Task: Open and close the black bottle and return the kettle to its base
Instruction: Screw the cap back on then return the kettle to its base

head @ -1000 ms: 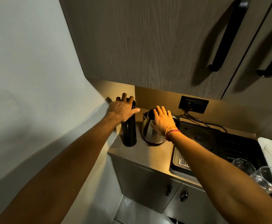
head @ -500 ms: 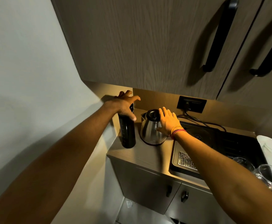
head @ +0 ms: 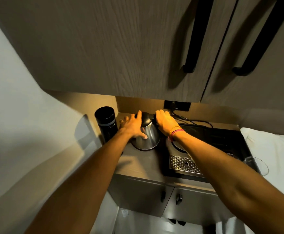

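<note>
Kettle point(head: 147, 135) first — both of my hands are on it. It is a steel one with a dark lid, standing upright on the grey countertop point(head: 143, 164) under the wall cupboards, tipped a little, if at all. My left hand point(head: 132, 126) lies spread against its left flank, fingers splayed, thumb low on the shiny wall and one fingertip up at the lid; the palm presses rather than wraps. My right hand point(head: 165, 122) is curled over the black handle on the kettle's right side, at the top, fingers closed round it. Coloured thread bands point(head: 175, 132) sit on that wrist.

Just left of the kettle and of my left hand stands the black bottle point(head: 106, 123), upright, cap on, close to the wall corner; neither hand touches it.

To the right of the kettle, partly behind my right forearm, a round pale disc point(head: 177, 146) shows on the dark tray point(head: 222, 141) — whether that is the kettle's base I cannot tell for sure. A perforated metal grille point(head: 183, 163) lies at the tray's near edge. A black cord point(head: 193, 120) runs from the wall socket point(head: 177, 105) along the back. A clear glass point(head: 256, 165) stands at the tray's right end, beside white cloth point(head: 273, 149).
</note>
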Demonstrator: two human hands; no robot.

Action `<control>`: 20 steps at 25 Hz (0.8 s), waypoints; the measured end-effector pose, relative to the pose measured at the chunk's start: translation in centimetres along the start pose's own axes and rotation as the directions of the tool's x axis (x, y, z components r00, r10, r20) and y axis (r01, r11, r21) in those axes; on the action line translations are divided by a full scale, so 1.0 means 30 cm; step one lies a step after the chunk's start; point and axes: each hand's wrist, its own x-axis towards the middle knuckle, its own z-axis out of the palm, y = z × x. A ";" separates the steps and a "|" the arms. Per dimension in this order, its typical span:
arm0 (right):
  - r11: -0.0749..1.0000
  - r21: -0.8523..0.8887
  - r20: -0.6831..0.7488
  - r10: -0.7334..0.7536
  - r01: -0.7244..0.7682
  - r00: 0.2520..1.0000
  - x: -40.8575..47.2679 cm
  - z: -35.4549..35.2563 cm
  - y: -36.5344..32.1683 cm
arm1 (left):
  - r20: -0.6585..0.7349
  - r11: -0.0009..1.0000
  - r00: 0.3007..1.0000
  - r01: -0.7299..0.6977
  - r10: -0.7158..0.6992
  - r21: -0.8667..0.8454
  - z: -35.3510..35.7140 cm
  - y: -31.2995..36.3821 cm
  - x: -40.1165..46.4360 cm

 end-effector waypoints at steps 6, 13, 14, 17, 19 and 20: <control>0.997 0.062 -0.092 0.044 -0.038 0.995 -0.052 -0.138 0.171 | -0.195 0.973 0.972 -0.163 0.130 -0.162 -0.054 0.113 0.047; 0.991 0.018 -0.071 0.136 -0.135 0.988 -0.172 -0.219 0.426 | -0.197 0.945 0.946 -0.289 0.258 -0.155 -0.007 0.382 0.058; 0.986 0.021 -0.063 0.164 -0.163 0.984 -0.191 -0.210 0.452 | -0.194 0.944 0.944 -0.296 0.266 -0.143 0.008 0.411 0.060; 0.971 0.066 -0.058 0.235 -0.232 0.970 -0.248 -0.189 0.524 | -0.192 0.937 0.933 -0.329 0.304 -0.115 0.042 0.488 0.073; 0.964 0.100 -0.064 0.255 -0.248 0.965 -0.265 -0.190 0.560 | -0.180 0.933 0.930 -0.342 0.320 -0.109 0.047 0.525 0.087; 0.963 0.104 -0.056 0.256 -0.250 0.965 -0.270 -0.189 0.574 | -0.163 0.933 0.932 -0.343 0.324 -0.106 0.048 0.540 0.094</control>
